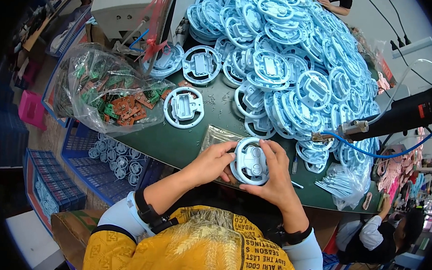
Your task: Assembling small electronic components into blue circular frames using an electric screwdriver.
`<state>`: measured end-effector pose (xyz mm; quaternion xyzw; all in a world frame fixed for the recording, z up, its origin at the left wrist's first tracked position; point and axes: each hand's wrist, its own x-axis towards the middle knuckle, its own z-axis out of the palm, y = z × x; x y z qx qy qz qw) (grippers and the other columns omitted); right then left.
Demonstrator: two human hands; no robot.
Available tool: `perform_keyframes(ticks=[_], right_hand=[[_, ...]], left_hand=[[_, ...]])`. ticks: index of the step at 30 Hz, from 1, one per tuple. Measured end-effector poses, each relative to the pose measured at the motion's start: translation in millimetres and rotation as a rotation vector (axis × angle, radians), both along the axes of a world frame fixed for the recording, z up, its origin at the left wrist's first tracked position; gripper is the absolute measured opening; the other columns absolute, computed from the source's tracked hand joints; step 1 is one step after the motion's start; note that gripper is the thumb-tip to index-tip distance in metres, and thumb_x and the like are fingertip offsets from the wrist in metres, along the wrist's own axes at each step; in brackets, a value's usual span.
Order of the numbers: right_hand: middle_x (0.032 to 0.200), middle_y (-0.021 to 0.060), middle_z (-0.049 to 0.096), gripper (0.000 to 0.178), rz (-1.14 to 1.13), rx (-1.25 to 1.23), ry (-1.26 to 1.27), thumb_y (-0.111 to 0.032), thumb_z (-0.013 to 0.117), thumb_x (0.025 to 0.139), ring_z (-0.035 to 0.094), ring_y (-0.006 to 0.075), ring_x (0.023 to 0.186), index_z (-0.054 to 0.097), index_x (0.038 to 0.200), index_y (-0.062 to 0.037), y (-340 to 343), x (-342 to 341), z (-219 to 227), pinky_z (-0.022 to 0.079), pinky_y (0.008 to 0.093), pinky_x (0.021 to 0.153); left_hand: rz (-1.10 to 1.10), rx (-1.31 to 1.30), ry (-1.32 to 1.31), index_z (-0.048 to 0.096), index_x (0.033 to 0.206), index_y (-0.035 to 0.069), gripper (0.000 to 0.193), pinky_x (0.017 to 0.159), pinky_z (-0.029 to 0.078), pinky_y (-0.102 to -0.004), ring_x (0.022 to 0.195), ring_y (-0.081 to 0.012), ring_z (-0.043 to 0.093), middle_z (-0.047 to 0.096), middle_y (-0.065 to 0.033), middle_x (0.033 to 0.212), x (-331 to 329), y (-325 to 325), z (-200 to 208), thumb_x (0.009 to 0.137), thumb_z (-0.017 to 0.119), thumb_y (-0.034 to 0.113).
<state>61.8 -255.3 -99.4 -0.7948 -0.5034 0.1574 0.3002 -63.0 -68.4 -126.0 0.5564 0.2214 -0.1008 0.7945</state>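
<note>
A light blue toy steering wheel (250,161) is held just over the near table edge, with two raised round details on its face. My left hand (212,162) grips its left side between thumb and fingers. Round its right side curl the thumb and fingers of my right hand (279,174). Beyond my left hand, an open-backed wheel half (194,102) lies on the green table (203,144). Small screws (221,105) are scattered to its right. A flat clear plastic packet (216,136) sits just past my left fingers.
A high heap of light blue wheel parts (274,67) covers the table's far side. At left lies a clear bag of circuit boards (124,99). A black tool (415,113) with a blue hose juts in from the right. A blue crate (79,149) stands below; a person (372,243) works at right.
</note>
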Motion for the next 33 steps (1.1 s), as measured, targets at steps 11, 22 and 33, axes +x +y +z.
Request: perform_keyframes(ticks=[11,22,33], right_hand=[[0.152,0.0204,0.035,0.114,0.11,-0.062,-0.011,-0.032,0.094,0.052,0.037,0.0398,0.137,0.039,0.149,-0.0084,11.2,6.5,15.4,0.03,0.0503,0.109],[0.146,0.0199,0.039,0.111,0.004,-0.017,-0.15,-0.039,0.094,0.051,0.04,0.0407,0.131,0.044,0.145,-0.0073,8.8,-7.1,0.8,0.03,0.0502,0.108],[0.145,0.0208,0.039,0.109,0.046,-0.042,-0.198,-0.038,0.094,0.05,0.04,0.0408,0.13,0.046,0.143,-0.0068,13.2,-4.2,3.3,0.031,0.051,0.106]], left_hand=[[-0.094,0.074,0.027,0.047,0.133,-0.003,0.036,0.057,0.056,-0.0262,0.068,-0.0173,0.071,0.069,-0.01,0.089,7.0,7.3,2.0,0.099,0.046,0.009],[-0.087,0.041,-0.002,0.044,0.137,-0.003,0.041,0.058,0.055,-0.0251,0.069,-0.0173,0.071,0.069,-0.0098,0.088,4.5,5.4,4.3,0.097,0.045,0.004],[-0.104,0.01,0.013,0.045,0.141,-0.001,0.043,0.059,0.055,-0.0239,0.07,-0.0146,0.071,0.07,-0.0103,0.096,6.3,7.8,4.7,0.098,0.043,0.005]])
